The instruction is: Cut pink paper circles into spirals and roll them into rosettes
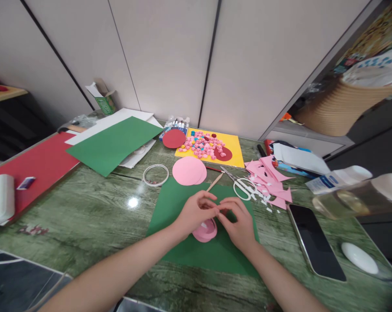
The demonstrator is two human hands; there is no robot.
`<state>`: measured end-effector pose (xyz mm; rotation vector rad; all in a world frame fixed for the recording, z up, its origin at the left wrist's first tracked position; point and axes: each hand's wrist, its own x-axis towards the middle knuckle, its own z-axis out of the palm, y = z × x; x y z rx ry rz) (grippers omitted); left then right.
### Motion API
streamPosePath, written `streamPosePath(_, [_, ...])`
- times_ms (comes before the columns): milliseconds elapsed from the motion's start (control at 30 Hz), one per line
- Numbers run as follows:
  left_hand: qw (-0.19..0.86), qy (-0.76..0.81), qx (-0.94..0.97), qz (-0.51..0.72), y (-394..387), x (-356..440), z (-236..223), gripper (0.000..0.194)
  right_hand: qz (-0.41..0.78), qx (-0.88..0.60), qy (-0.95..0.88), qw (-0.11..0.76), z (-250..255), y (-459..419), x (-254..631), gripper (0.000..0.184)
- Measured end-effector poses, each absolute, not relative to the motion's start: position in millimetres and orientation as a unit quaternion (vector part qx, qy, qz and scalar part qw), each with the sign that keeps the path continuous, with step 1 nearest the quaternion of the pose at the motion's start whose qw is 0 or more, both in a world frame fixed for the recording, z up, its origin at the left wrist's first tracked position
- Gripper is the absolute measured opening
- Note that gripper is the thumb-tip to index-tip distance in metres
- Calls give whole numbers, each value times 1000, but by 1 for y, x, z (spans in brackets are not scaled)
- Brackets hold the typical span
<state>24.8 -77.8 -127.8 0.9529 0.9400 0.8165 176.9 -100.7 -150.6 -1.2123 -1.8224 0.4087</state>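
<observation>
Over the green paper sheet [178,197], my left hand [199,211] and my right hand [239,221] meet with their fingertips pinched together. Between them they hold one end of a pink paper spiral [205,234]; that end is mostly hidden by the fingers. Its loops hang below my left hand, close to the green sheet. Just beyond the hands, a pointed wooden stick [215,181] lies on the sheet's far edge. Pink paper circles [188,171] lie stacked behind my left hand. White-handled scissors [244,188] rest beyond my right hand.
Many small pink rolls [204,145] lie on a yellow sheet [233,143]. Pink scraps [270,177], a phone [315,242], a white mouse [359,258] and a bottle [358,201] stand right. A tape roll [155,175], green paper [114,143] and red paper [43,162] lie left.
</observation>
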Motion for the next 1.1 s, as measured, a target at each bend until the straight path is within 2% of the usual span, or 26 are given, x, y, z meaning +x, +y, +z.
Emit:
streamPosePath(300, [711,423,421,372,-75,22,-127,35,174,-471,-738,450,-155,-99,179,14])
streamPosePath(600, [709,418,427,374,-76,24,-126,33,233,-454,-747,426,-156,-99,178,28])
streamPosePath(833, [711,420,433,363,-76,24,-126,35,161,-476,-740,447,-155,-99,179,18])
streamPosePath(1100, [723,413,436,342,-78,25,-125,36,161,-496,-726,448,-152,-101,178,4])
